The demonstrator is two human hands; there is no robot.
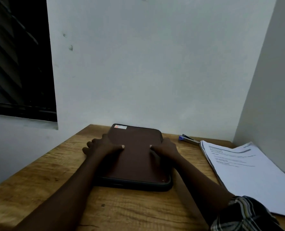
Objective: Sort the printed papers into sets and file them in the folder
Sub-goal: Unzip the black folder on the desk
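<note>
A wooden worktop (pixel 38 177) fills the corner of two pale walls (pixel 155 64), with a dark window (pixel 18 55) on the left. A brown folder (pixel 136 157) with a dark rim lies flat and closed in the middle of the worktop, its far end close to the back wall; a small sticker (pixel 120 126) sits on its far left corner.

The left hand (pixel 101 145) holds the folder's left edge, thumb laid on the cover and fingers (pixel 90 145) curled down beside it. The right hand (pixel 165 148) holds the right edge the same way, thumb on top, the other fingers bent over the side. A checked sleeve (pixel 245 214) covers the right upper arm.

To the right, apart from the folder, a stack of printed papers (pixel 248 172) lies on the worktop, slightly fanned. A blue stapler (pixel 188 139) rests at the stack's far corner, near the wall.
</note>
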